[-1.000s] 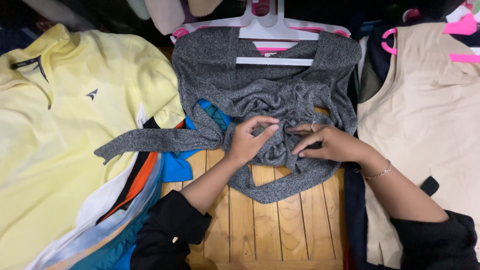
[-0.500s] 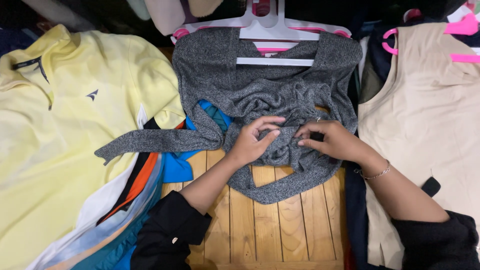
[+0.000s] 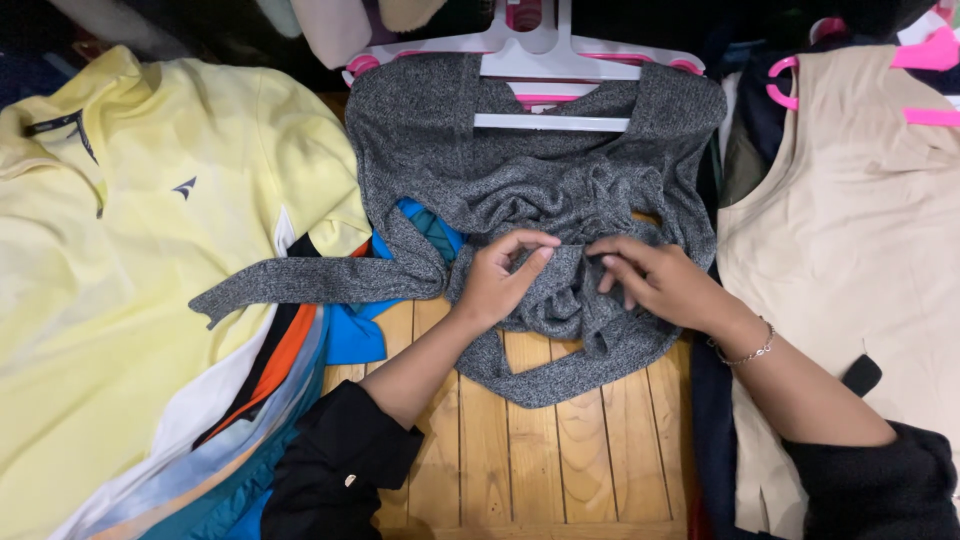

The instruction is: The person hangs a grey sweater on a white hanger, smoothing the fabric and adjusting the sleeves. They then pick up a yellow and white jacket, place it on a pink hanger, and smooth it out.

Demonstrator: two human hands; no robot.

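- Wooden slats of the table (image 3: 560, 470) lie nearest you, bare between your two black sleeves.
- Your left hand (image 3: 500, 280) rests on the grey knit top (image 3: 560, 190), its fingers curled and its thumb and forefinger closing on a fold of the fabric at the waist.
- Your right hand (image 3: 660, 280) sits just beside it, fingertips pinching the same bunched fold; a thin bracelet (image 3: 745, 350) circles that wrist.
- Your grey knit top lies flat in the middle of the table, gathered and wrinkled at the front, with one long tie strap (image 3: 300, 282) trailing out to the left across the neighbouring clothes.
- Beside it on the left you have a yellow zip-neck pullover (image 3: 150, 250) over a stack of blue, orange and white garments (image 3: 290, 380).
- On the right lies a beige sleeveless top (image 3: 850, 230) on a pink hanger (image 3: 930, 60).
- Farthest from you, the white and pink hanger (image 3: 560, 65) carries the grey top's shoulders.
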